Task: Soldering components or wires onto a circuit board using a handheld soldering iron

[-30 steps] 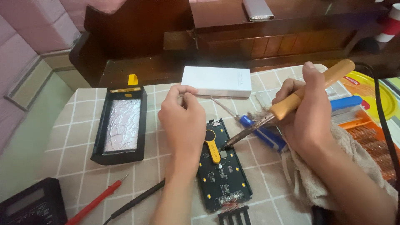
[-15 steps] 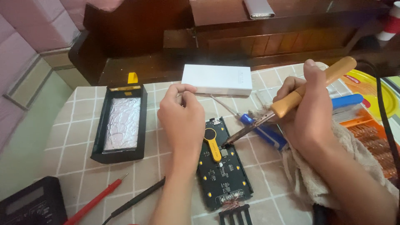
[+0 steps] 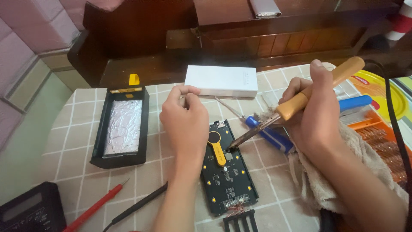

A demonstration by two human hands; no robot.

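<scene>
Centrally placed, left hand [image 3: 185, 118] curled into a loose fist, fingertips pinched together at its top on something thin and pale, hard to make out; back of hand facing the camera, forearm running down to 6 o'clock and covering the left edge of the dark circuit board [image 3: 227, 169]. Right hand [image 3: 315, 114] at 3 o'clock from the board, closed firmly around the wooden handle of the soldering iron [image 3: 296, 105], thumb laid along the top of the handle, wrist and forearm resting on a beige cloth [image 3: 317, 180] and angled down toward 4 o'clock. Iron slanted from 1 o'clock down toward 7 o'clock, metal tip touching or just above the board's upper right area, beside the yellow strip with a black round end [image 3: 216, 146]; exact contact not clear. Board flat on the checked tablecloth [image 3: 77, 129], long axis running roughly 12 to 6 o'clock, frayed wires at its lower end. Just under the iron's shaft, a blue-handled screwdriver [image 3: 268, 133]. At 12 o'clock from the board, a white rectangular box [image 3: 221, 80]. At 9 o'clock from the left hand, well apart, a black open case with a silvery foil-wrapped cell [image 3: 122, 126]. Toward 7 o'clock, a red probe [image 3: 96, 206] and a black probe [image 3: 137, 206], with a dark meter [image 3: 25, 210] in the corner.
</scene>
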